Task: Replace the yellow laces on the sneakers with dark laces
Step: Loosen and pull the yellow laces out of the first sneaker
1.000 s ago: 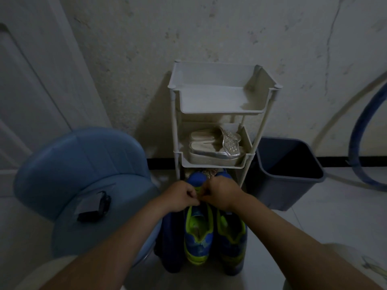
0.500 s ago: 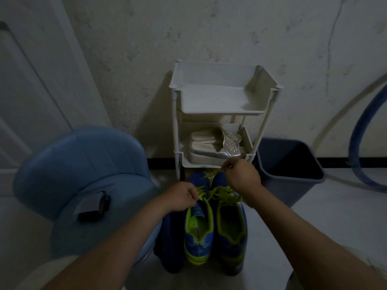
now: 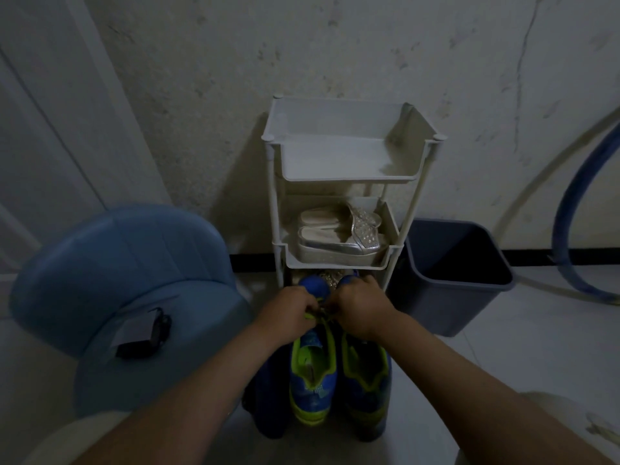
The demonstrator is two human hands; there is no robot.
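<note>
Two blue sneakers with yellow-green trim stand side by side on the floor, toes pointing at the rack: the left sneaker (image 3: pixel 312 377) and the right sneaker (image 3: pixel 366 384). My left hand (image 3: pixel 289 313) and my right hand (image 3: pixel 360 308) meet over the lacing of the left sneaker, fingers curled. A short piece of yellow lace (image 3: pixel 311 315) shows between them, and both hands pinch it. The rest of the lacing is hidden under my hands. No dark laces are visible.
A white three-tier rack (image 3: pixel 349 177) stands against the wall, silver sandals (image 3: pixel 339 236) on its middle shelf. A dark bin (image 3: pixel 449 273) sits to the right. A blue plastic chair (image 3: pixel 110 280) at left carries a small black device (image 3: pixel 144 333). A blue hose (image 3: pixel 570 209) curves at far right.
My right hand, which had pulled a yellow lace up toward the rack half a second ago, has come back down beside my left hand over the left sneaker.
</note>
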